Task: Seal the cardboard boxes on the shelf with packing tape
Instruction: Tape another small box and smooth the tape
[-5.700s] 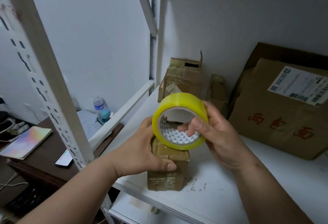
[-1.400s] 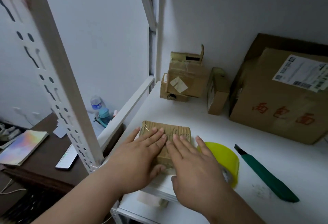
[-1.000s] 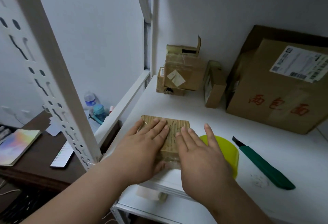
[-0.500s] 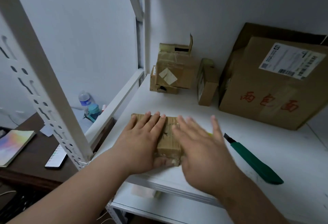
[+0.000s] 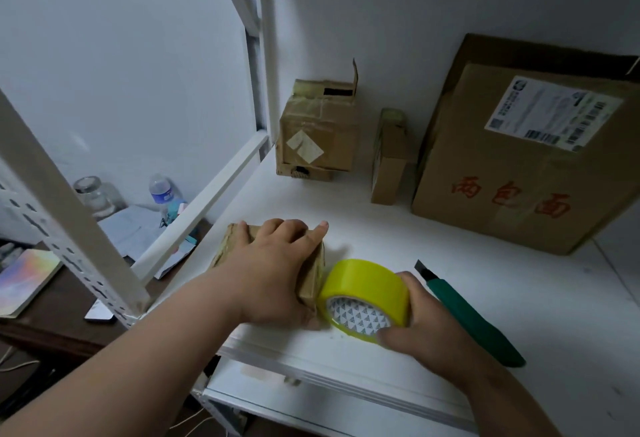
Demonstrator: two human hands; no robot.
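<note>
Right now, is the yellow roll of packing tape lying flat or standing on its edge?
On edge. The yellow roll of packing tape shows its patterned core sideways to the camera; the right hand grips it on the white shelf.

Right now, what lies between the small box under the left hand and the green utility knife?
The yellow tape roll, gripped by the right hand, lies between the small box and utility knife, in the head view.
</note>
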